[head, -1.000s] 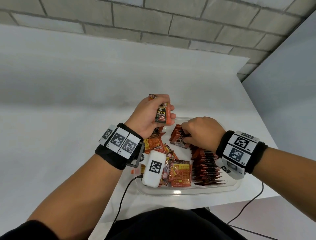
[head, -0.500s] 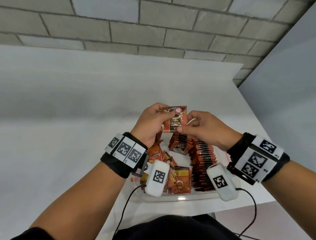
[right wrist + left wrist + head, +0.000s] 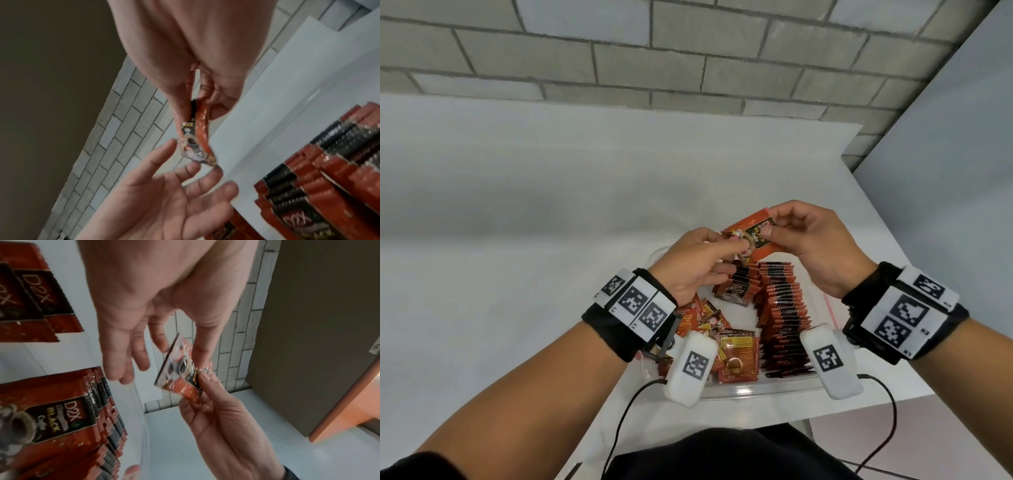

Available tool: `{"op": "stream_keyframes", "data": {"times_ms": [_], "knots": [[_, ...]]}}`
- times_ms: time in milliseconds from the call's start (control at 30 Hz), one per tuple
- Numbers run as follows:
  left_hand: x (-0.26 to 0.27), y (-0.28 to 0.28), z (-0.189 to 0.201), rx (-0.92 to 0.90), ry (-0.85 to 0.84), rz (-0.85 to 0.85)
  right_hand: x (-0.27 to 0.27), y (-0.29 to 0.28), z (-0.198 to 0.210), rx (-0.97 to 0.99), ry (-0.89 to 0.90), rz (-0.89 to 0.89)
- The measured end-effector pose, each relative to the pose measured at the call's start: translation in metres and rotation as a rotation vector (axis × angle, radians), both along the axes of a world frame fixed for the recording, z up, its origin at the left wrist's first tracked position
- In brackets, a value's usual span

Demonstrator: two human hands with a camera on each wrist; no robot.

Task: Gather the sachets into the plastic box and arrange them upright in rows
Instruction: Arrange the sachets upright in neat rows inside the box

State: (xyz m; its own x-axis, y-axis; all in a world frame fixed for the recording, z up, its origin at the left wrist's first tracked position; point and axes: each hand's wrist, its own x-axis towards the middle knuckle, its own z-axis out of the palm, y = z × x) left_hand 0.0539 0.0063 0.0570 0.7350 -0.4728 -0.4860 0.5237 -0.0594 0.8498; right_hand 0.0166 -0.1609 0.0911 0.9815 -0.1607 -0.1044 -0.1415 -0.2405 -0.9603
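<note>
An orange and black coffee sachet (image 3: 751, 236) (image 3: 179, 369) (image 3: 195, 141) is held in the air above the far end of the clear plastic box (image 3: 756, 390). My right hand (image 3: 774, 226) (image 3: 197, 110) pinches its upper end between thumb and fingers. My left hand (image 3: 729, 253) (image 3: 185, 162) is spread loosely, fingertips just touching the sachet's lower end. Inside the box, a long row of upright sachets (image 3: 784, 318) (image 3: 102, 418) fills the right side. A short leaning stack (image 3: 736, 287) stands at the far end, and loose sachets (image 3: 736, 356) lie flat on the left.
The box sits at the near right corner of a white table (image 3: 551, 240), whose right edge (image 3: 887, 240) drops off close by. A grey brick wall (image 3: 688, 68) runs behind, and a grey panel (image 3: 945, 154) stands at right. Wrist-camera cables (image 3: 626, 411) hang over the near edge.
My right hand rose from the stack in the box and took the sachet that my left hand was holding up. The left fingers have loosened, and the sachet now tilts rightward.
</note>
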Motion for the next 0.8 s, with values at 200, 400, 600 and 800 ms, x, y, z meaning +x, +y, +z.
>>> {"op": "stream_keyframes", "data": {"times_ms": [200, 400, 600, 800], "knots": [[0.005, 0.002, 0.014, 0.113, 0.054, 0.017, -0.012, -0.011, -0.006, -0.597, 0.12, 0.237], [-0.01, -0.01, 0.015, 0.139, 0.146, 0.003, -0.012, 0.006, -0.029, -0.894, 0.173, 0.492], [-0.014, -0.013, 0.009, 0.163, 0.157, 0.07, -0.001, 0.013, -0.04, -1.083, 0.229, 0.581], [-0.021, -0.012, 0.006, 0.068, 0.31, 0.052, 0.005, 0.019, -0.039, -1.324, 0.254, 0.633]]}}
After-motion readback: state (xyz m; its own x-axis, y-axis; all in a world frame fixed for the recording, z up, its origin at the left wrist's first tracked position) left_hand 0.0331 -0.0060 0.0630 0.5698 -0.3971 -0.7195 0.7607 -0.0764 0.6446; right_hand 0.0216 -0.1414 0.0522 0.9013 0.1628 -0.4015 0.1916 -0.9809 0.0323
